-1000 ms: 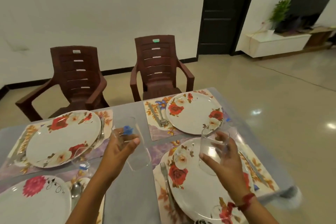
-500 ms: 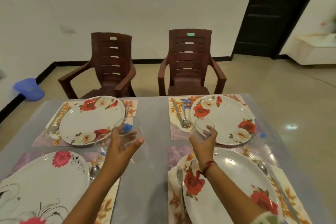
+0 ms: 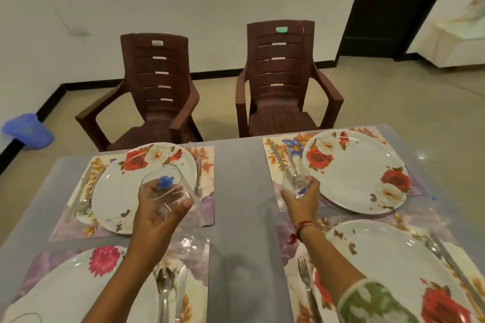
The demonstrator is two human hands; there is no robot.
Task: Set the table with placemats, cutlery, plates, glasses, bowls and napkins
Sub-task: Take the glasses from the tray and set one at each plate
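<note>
Head view: glass-setting step; left hand grips a tilted glass over the far left plate, right hand grips a second glass over the far right placemat; next, stand each upright beside its plate.

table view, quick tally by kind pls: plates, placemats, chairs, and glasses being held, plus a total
plates: 4
placemats: 4
chairs: 2
glasses: 2, one each in the left hand and the right hand
total: 12
</note>
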